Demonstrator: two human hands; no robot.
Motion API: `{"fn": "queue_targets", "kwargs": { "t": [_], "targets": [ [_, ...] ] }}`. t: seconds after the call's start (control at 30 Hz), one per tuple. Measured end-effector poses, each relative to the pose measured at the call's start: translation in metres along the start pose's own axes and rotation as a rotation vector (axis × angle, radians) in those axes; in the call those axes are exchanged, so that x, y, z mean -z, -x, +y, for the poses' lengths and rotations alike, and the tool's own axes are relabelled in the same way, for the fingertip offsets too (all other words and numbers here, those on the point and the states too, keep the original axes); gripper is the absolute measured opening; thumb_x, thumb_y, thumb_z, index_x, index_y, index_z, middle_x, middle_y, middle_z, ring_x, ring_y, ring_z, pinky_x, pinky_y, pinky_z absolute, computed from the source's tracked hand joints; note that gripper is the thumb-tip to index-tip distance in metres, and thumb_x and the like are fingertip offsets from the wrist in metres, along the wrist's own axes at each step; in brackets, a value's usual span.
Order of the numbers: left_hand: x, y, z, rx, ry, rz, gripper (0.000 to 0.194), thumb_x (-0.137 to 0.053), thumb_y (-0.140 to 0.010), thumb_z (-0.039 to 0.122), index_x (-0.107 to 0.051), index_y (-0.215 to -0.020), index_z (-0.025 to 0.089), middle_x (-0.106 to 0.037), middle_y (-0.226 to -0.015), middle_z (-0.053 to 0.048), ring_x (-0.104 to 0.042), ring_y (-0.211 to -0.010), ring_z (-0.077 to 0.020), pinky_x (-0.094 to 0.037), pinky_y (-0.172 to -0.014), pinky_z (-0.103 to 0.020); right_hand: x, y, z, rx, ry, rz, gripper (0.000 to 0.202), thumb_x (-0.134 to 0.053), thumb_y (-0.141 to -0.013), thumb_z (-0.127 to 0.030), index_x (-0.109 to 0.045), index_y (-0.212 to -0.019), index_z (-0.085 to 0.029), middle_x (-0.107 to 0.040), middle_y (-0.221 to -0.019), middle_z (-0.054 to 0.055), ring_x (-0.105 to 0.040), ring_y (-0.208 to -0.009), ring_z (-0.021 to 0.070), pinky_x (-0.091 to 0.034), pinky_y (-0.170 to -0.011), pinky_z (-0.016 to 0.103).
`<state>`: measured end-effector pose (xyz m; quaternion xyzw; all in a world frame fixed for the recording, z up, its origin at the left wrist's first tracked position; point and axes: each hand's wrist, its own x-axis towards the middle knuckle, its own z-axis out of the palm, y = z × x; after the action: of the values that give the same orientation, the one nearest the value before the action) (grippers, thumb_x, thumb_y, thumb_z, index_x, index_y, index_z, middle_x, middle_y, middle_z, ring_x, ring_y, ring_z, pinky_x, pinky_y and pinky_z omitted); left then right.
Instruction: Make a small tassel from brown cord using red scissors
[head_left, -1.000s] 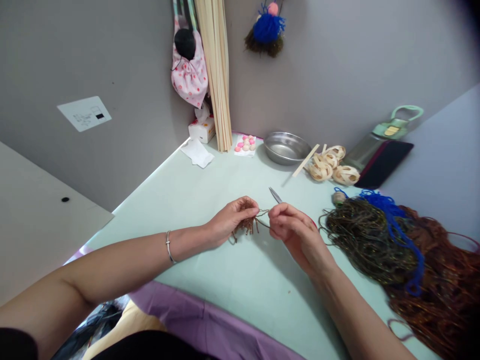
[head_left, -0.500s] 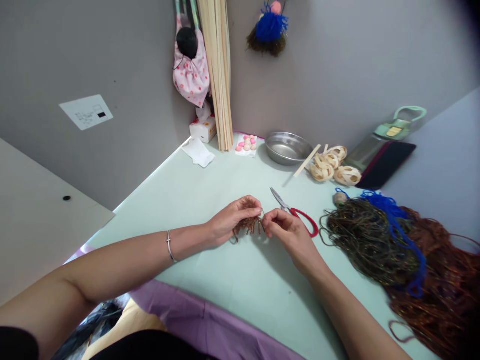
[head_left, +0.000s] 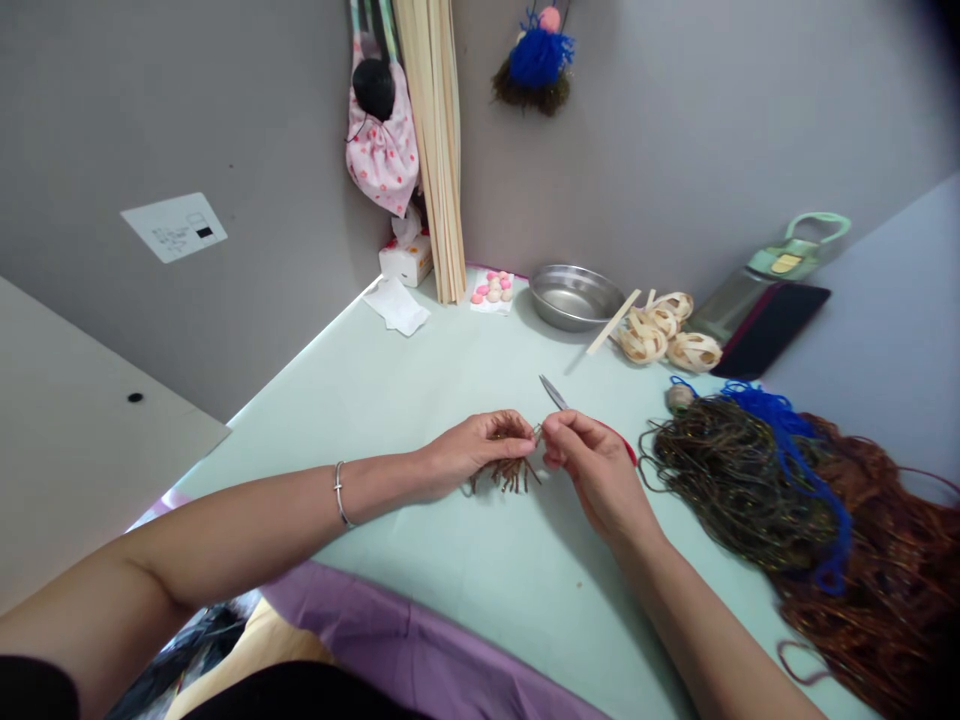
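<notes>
A small bundle of brown yarn (head_left: 512, 474) with loose ends hanging down is pinched in my left hand (head_left: 480, 448), over the middle of the table. My right hand (head_left: 592, 465) is closed just to the right of it, fingertips pinching a thin strand of yarn (head_left: 538, 433) at the bundle's edge. Beneath and behind my right hand lie the scissors (head_left: 553, 392); their blades show, while most of the red handle is covered.
Dark olive yarn (head_left: 720, 480), brown yarn (head_left: 885, 560) and blue yarn (head_left: 806, 470) are heaped on the right. Toward the back stand a steel bowl (head_left: 574, 318), coiled wood strips (head_left: 645, 338), pink and cream beads (head_left: 493, 288), a tissue box (head_left: 406, 262) and a bottle (head_left: 739, 290).
Both hands have shifted slightly to the right, and my left hand has tilted the yarn bundle so its ends hang lower. My right hand now covers more of the scissors' red handle.
</notes>
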<state>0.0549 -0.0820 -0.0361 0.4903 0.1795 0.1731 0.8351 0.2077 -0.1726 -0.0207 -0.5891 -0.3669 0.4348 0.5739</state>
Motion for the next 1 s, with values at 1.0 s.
{"fn": "queue_targets", "kwargs": {
  "t": [1.0],
  "targets": [
    [0.0002, -0.0006, 0.0024, 0.009, 0.016, 0.124, 0.028, -0.075, -0.076, 0.036, -0.058, -0.087, 0.016, -0.055, -0.079, 0.002, -0.051, -0.065, -0.0064, -0.041, -0.062, -0.019, 0.0012, 0.0, -0.0005, 0.029, 0.231, -0.114, 0.023, -0.066, -0.085, -0.042, -0.063, -0.079, -0.019, -0.054, -0.066, -0.002, -0.047, -0.064, 0.0144, -0.033, -0.061, 0.028]
  ]
}}
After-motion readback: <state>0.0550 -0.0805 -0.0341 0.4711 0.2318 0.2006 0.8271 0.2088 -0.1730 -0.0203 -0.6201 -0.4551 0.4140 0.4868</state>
